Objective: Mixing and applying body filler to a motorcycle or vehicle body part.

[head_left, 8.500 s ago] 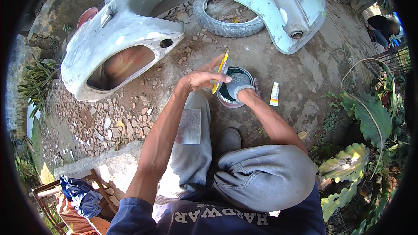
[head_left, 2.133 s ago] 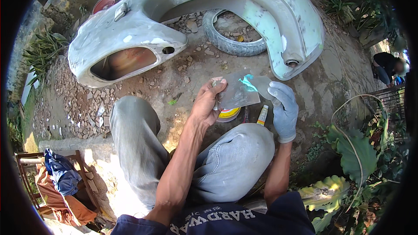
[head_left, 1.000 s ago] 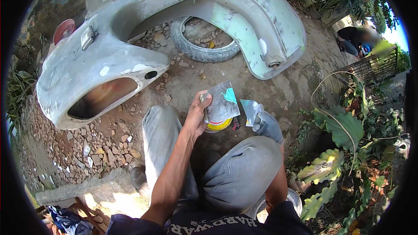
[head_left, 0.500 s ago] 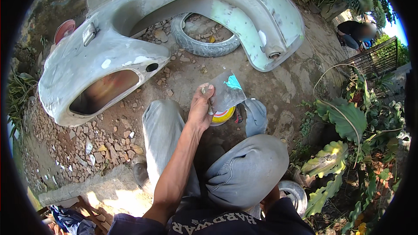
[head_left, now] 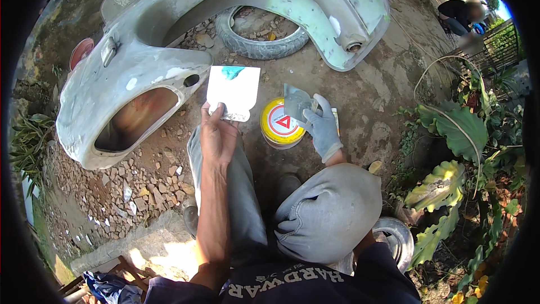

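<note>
Left of centre, our left hand [head_left: 218, 142] pinches the plate [head_left: 236, 94], teal paste [head_left: 231, 72] already on it. At centre, our gloved right hand [head_left: 323, 132] grips a spreader [head_left: 297, 101] over the lidded tin [head_left: 272, 120]. The body [head_left: 147, 68], upper left, shows no such teal yet.

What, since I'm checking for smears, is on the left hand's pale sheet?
A blue-green smear lies at the far edge of the pale sheet. The left hand has its thumb over a near patch, hiding what's there.
</note>
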Demonstrator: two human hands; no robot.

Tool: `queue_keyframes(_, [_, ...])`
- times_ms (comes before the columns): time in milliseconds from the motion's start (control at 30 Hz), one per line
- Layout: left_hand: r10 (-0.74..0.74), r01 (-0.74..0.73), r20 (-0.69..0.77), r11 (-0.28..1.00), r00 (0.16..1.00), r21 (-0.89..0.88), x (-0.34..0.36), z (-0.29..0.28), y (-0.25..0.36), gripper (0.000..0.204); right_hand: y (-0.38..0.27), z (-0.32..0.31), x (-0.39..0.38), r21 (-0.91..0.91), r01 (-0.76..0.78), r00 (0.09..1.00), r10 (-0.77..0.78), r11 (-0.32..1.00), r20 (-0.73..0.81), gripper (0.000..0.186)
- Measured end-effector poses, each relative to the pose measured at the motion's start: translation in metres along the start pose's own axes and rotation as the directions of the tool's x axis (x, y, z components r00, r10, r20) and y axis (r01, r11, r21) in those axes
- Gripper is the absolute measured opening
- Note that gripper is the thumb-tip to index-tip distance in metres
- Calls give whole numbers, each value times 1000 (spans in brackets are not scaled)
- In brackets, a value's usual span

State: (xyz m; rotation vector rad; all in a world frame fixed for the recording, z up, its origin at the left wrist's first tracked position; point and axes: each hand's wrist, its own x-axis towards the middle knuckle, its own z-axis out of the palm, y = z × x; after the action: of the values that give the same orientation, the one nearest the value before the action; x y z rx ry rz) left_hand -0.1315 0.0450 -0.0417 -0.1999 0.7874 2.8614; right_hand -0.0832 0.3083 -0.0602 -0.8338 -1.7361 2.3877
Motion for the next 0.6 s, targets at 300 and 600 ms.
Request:
queue_keyframes(300, [2,3,-68,997,998,75,-21,-4,9,27,33,21,2,-833,171,960,-278,526,22,55])
queue_keyframes(600, [-46,55,-55,983,997,173,-20,12,-7,26,29,-116,57,-956,-285,916,-274,68,-293,46])
